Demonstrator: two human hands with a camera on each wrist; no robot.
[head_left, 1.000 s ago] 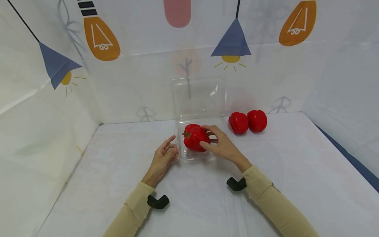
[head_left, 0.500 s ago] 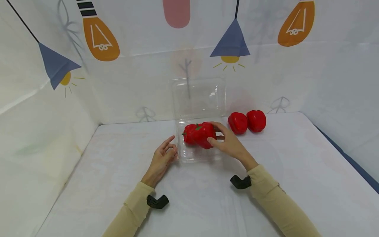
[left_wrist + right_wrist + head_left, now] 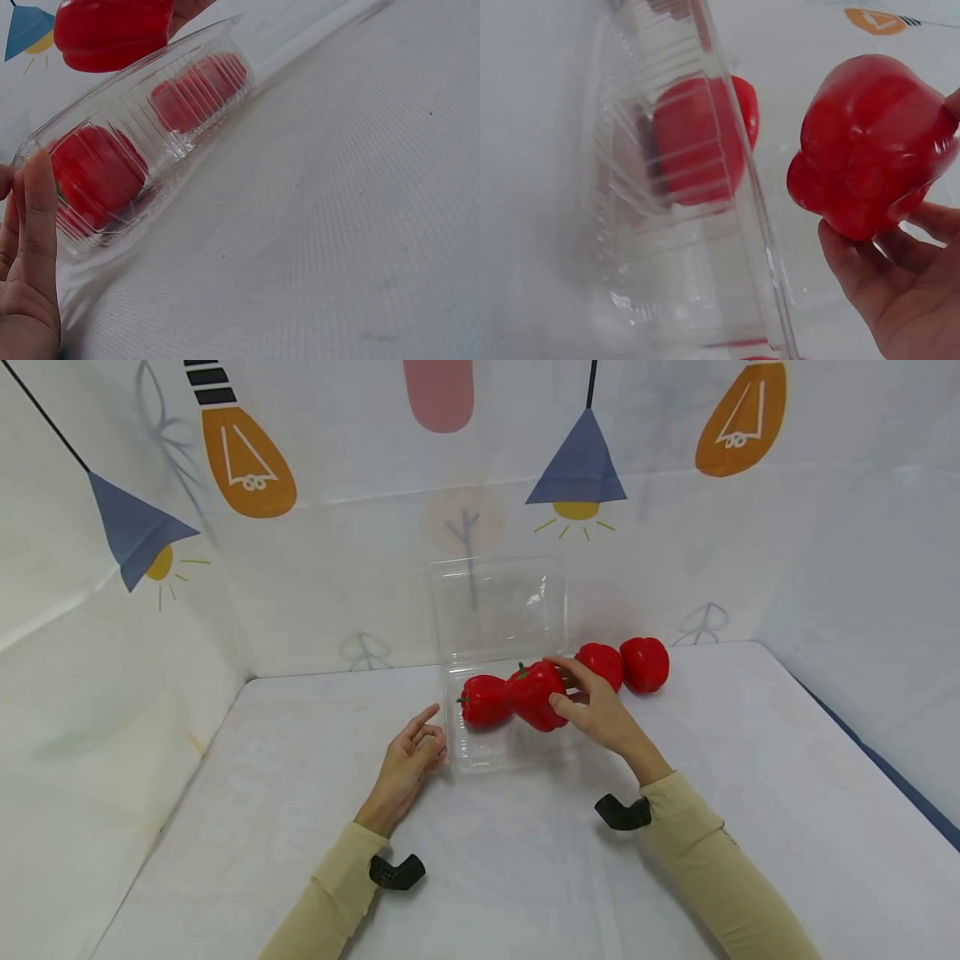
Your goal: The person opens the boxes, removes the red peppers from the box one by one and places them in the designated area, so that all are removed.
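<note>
My right hand (image 3: 597,706) grips a red bell pepper (image 3: 537,696) by its right side, thumb in front and fingers behind. In the right wrist view this pepper (image 3: 874,150) hangs beside the container's rim, its lobed bottom showing. A second bell pepper (image 3: 483,700) lies on its side within the clear plastic clamshell container (image 3: 480,764), green stem to the left. The clamshell's lid (image 3: 498,610) stands open at the back. My left hand (image 3: 405,768) is at the container's left side; in the left wrist view its fairly straight fingers (image 3: 39,202) touch the ribbed wall.
Two more red bell peppers, a nearer one (image 3: 602,665) and a farther one (image 3: 644,665), sit right of the container near the table's back edge. A white cloth covers the table (image 3: 510,877). A printed curtain (image 3: 337,568) rises directly behind the lid.
My right hand has carried its bell pepper to the right across the container, uncovering more of the pepper lying there. My left hand has stayed at the container's left side.
</note>
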